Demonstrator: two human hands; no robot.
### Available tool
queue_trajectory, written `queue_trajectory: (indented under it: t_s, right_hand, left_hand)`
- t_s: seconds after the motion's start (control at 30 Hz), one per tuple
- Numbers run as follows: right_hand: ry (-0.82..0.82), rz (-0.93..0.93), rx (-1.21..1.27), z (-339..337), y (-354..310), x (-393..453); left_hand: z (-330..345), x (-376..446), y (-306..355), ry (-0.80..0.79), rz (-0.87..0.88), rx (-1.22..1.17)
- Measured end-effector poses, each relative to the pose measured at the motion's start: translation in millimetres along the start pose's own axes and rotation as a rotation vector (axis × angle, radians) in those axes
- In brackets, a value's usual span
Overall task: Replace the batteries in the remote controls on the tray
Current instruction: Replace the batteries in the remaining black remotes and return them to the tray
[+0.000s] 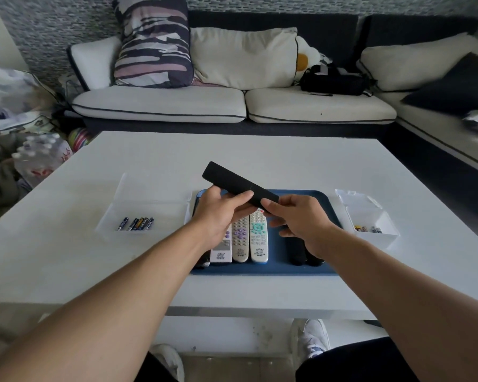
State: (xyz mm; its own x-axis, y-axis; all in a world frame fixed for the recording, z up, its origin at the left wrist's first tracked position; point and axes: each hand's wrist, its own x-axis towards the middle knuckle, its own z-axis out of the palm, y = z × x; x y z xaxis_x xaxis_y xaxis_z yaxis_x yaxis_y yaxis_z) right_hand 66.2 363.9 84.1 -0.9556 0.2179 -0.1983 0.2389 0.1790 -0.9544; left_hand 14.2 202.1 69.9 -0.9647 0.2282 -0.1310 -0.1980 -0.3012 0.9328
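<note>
A slim black remote (226,179) is held above the blue tray (301,195), its plain back facing up and its far end tilted to the upper left. My left hand (218,213) grips its middle from below. My right hand (301,219) pinches its near end. On the tray lie three light remotes with buttons up, the rightmost being a white remote (258,238), and dark remotes (295,250) partly hidden under my right hand.
A clear box at the left (127,199) holds several batteries (137,224). A clear box at the right (370,216) holds a few more batteries (367,229). A sofa with cushions stands behind the white table (260,153). My shoes show under the table's near edge.
</note>
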Motion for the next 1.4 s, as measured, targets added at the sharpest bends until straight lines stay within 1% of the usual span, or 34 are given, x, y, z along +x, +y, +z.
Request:
queue_trajectory:
  t_s: [0.27,0.6,0.67,0.77,0.9,1.03,1.13,1.2,1.3,1.4]
  right_hand:
    - [-0.007,0.004,-0.033,2.9,-0.7,1.3]
    - [0.002,-0.057,-0.101,10.7,-3.6,1.3]
    - [0.011,-0.049,-0.111,10.7,-3.7,0.8]
    - [0.03,-0.034,-0.145,12.6,-2.3,0.9]
    - [0.034,-0.014,-0.107,15.0,0.1,3.4]
    - [0.02,-0.048,-0.114,11.8,-4.2,5.5]
    - [-0.069,-0.079,-0.205,7.7,-6.1,2.5]
    - [-0.181,-0.07,-0.365,2.3,-0.8,0.6]
    - [-0.414,-0.015,-0.661,-2.3,12.7,-1.0]
    - [-0.612,0.042,-0.842,0.1,24.8,-6.5]
  left_hand:
    - [-2.9,0.9,-0.3,0.015,0.014,0.011]
    - [-11.7,3.2,2.6,0.03,0.034,-0.005]
    - [-12.1,2.7,2.6,0.041,0.055,0.025]
    - [-12.5,3.4,0.0,0.079,0.128,0.133]
    - [-14.0,5.9,-3.1,0.108,0.179,0.248]
    - [-14.7,5.3,-1.0,0.137,0.193,0.273]
    - [-23.1,9.8,1.3,0.257,0.154,0.214]
    - [-29.5,15.3,2.5,0.326,0.101,0.185]
    - [-32.8,14.4,4.0,0.304,0.0,0.141]
    - [-29.4,10.4,4.1,0.252,-0.032,0.133]
